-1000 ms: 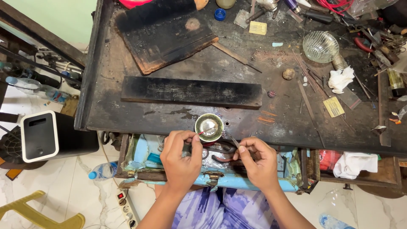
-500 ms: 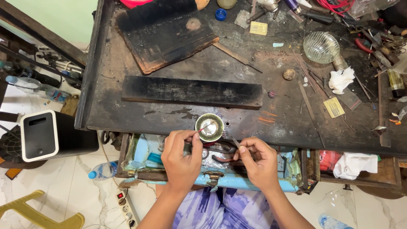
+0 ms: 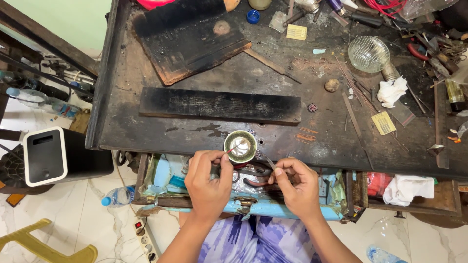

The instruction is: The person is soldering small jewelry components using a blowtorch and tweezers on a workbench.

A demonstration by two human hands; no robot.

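My left hand (image 3: 208,179) pinches a thin stick with a red tip (image 3: 231,151) that reaches into a small round metal dish (image 3: 240,146) at the front edge of the dark workbench (image 3: 195,131). My right hand (image 3: 298,187) grips fine metal tweezers (image 3: 269,162), their point close to the dish's right side. Both hands hover over an open drawer (image 3: 243,190) under the bench, where curved pliers handles show between them.
A long black wooden bar (image 3: 219,105) lies behind the dish, a charred board (image 3: 192,41) farther back. A glass bulb (image 3: 369,53), white cloth (image 3: 391,90), wires and tools crowd the right. A black-and-white box (image 3: 46,156) and plastic bottle (image 3: 117,196) sit left.
The stick tip in my left hand has moved into the dish. Both hands stay in nearly the same place.
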